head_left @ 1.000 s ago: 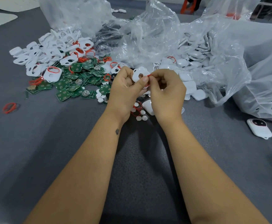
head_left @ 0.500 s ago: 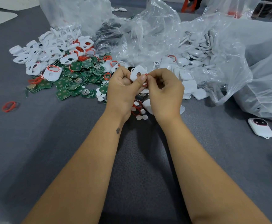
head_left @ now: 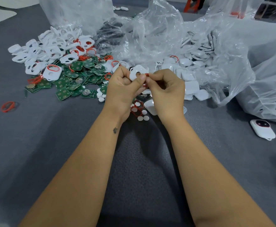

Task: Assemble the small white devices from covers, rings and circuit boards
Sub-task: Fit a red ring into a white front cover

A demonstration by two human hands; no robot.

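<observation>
My left hand [head_left: 123, 90] grips a white cover [head_left: 136, 72] with cut-out holes, held up above the grey table. My right hand [head_left: 166, 90] pinches a thin red ring [head_left: 146, 75] against the cover's right edge, thumb tips of both hands meeting there. Most of the ring is hidden by my fingers. To the left lies a heap of green circuit boards [head_left: 73, 84], and behind it a pile of white covers [head_left: 52, 49] with red rings among them.
Crumpled clear plastic bags [head_left: 216, 51] full of white shells fill the back and right. Small white discs [head_left: 143, 117] and red rings lie under my hands. An assembled device [head_left: 262, 129] lies at the right, a loose red ring [head_left: 7, 106] at the far left.
Both hands with the cover and ring have drifted slightly left and up; the grip looks the same.
</observation>
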